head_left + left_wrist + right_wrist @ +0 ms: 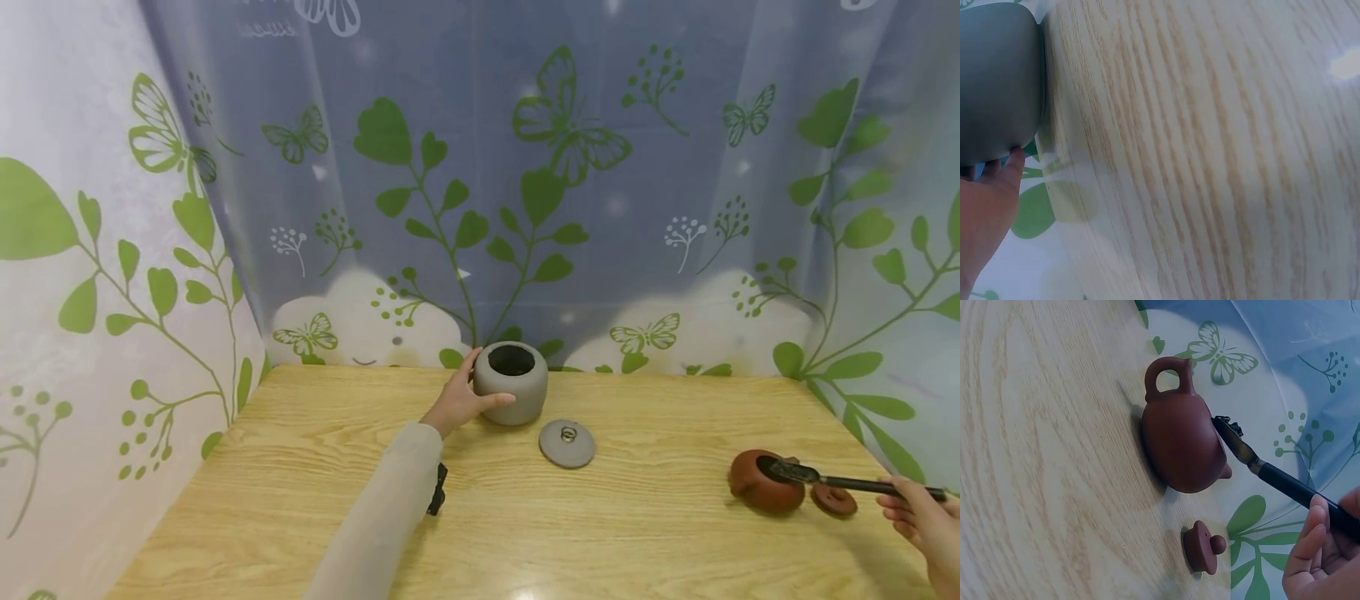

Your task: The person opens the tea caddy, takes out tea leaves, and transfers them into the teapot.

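My left hand (457, 400) holds the side of a round grey jar (519, 402), its thumb across the front and fingers round the back. The jar stands uncovered, with a dark inside. My right hand (930, 523) grips the black handle of a tea scoop (1290, 485). Dark tea leaves (1230, 425) lie on the scoop's head, which is at the mouth of a reddish-brown clay teapot (1179, 440). The teapot stands upright on the table, and its lid (1200, 547) lies beside it.
The jar's grey lid (567, 444) with a small ring knob lies on the wooden table (645, 533), just in front of the jar. A curtain (480, 167) printed with leaves and butterflies hangs behind the table and along both sides.
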`<state>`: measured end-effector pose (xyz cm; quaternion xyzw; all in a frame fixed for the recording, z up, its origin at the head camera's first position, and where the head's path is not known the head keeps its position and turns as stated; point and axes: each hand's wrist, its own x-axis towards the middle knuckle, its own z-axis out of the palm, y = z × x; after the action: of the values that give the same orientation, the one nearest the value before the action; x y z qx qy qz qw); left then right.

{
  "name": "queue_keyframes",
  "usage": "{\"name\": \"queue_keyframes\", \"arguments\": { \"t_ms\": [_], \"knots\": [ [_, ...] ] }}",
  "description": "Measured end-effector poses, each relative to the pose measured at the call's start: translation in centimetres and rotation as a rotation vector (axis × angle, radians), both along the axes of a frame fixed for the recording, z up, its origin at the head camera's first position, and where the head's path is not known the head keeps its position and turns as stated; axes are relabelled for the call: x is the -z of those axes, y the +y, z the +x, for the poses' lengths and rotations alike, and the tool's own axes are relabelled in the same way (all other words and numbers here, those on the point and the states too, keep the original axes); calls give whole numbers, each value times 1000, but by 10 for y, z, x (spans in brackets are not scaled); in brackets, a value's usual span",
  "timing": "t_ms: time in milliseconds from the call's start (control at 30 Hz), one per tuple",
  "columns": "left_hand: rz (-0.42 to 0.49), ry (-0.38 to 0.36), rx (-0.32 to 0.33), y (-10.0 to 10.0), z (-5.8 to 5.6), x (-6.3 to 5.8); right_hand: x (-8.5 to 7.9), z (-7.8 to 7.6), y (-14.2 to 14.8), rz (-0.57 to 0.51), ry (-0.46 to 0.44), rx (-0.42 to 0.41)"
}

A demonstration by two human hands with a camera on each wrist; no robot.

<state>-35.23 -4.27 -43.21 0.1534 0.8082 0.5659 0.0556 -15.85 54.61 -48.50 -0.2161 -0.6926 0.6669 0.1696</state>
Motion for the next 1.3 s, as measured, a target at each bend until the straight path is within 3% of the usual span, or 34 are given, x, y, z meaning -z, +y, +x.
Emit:
{"name": "queue_keyframes", "arguments": {
  "t_ms": [200, 367, 433, 600, 667, 767, 933, 1033, 1300],
  "knots": [
    [5, -1, 1, 0, -1, 1, 2, -5, -2, 141, -46, 98],
    [5, -2, -3, 0, -1, 1, 7, -7, 0, 402, -91, 87],
    [7, 0, -4, 0, -1, 2, -9, -2, -18, 517, -143, 84],
    [17, 5, 0, -1, -2, 3, -78, 21, -95, 780, -170, 38],
    [21, 4, 5, -1, 0, 2, -93, 25, -111, 891, -119, 19],
    [32, 1, 17, -1, 7, -7, -102, 26, -120, 1006, -86, 7],
    [23, -4, 32, -2, 23, -27, -103, 24, -120, 1043, -92, -2],
    [21, -4, 28, -2, 26, -30, -101, 25, -119, 1035, -76, 4],
    [12, 7, 5, -1, 6, -5, -97, 26, -117, 995, -36, 32]
  ]
}}
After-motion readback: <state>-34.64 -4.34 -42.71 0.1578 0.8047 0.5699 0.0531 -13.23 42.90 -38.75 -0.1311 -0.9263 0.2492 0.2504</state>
